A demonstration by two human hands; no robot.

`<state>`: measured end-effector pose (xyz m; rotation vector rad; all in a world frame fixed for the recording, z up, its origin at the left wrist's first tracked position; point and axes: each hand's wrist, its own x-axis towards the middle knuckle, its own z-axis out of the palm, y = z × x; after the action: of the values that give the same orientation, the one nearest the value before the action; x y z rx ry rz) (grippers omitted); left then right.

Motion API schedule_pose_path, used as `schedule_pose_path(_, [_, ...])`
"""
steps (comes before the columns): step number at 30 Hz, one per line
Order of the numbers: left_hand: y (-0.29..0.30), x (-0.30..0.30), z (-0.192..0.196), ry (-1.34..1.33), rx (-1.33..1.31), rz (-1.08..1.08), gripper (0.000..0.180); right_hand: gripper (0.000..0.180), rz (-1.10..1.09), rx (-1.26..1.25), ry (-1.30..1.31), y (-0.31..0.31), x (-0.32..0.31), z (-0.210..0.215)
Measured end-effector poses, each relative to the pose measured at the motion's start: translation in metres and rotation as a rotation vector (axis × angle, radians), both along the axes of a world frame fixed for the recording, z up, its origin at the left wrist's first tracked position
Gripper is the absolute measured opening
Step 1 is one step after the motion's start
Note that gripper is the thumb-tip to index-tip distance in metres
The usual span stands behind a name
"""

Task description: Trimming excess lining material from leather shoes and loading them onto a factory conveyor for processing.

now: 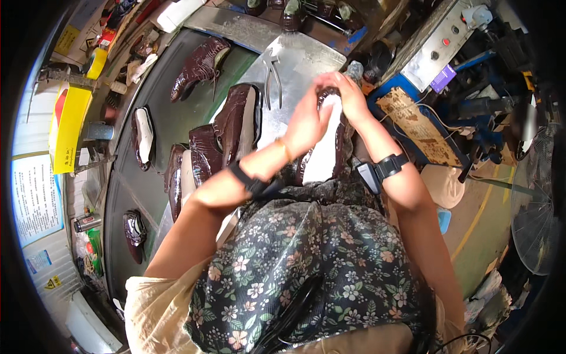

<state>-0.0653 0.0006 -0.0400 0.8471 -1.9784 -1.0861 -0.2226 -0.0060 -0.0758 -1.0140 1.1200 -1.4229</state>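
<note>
A dark brown shoe (328, 144) lies sole up in front of my apron, its pale bottom facing me and one end resting against the cloth. My left hand (308, 118) wraps its left edge near the far end, slightly blurred. Around the far tip and right edge curls my right hand (349, 97), its fingers closed on the shoe. A pair of pliers (269, 79) lies on the metal plate (289, 56) left of my hands. Beside it stands another brown shoe (237, 121) on its side, with a further shoe (205, 154) leaning next to it.
On the dark conveyor belt (194, 127) to the left are a laced shoe (197, 68), a shoe showing its pale bottom (142, 135) and one nearer me (134, 233). A machine panel with buttons (445, 44) stands at the far right, a fan (533, 212) below it.
</note>
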Motion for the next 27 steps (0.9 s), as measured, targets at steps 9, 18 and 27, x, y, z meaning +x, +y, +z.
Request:
schedule_pose_path(9, [0.059, 0.058, 0.013, 0.315, 0.999, -0.212, 0.096, 0.075, 0.433, 0.076, -0.106, 0.011, -0.011, 0.107])
schedule_pose_path(18, [0.016, 0.08, 0.047, -0.666, -0.121, 0.188, 0.098, 0.077, -0.442, 0.43, 2.09, 0.162, -0.488, 0.209])
schedule_pose_path(27, [0.057, 0.083, 0.01, -0.455, 0.015, -0.304, 0.044, 0.072, -1.163, 0.855, 1.832, 0.196, -0.387, 0.209])
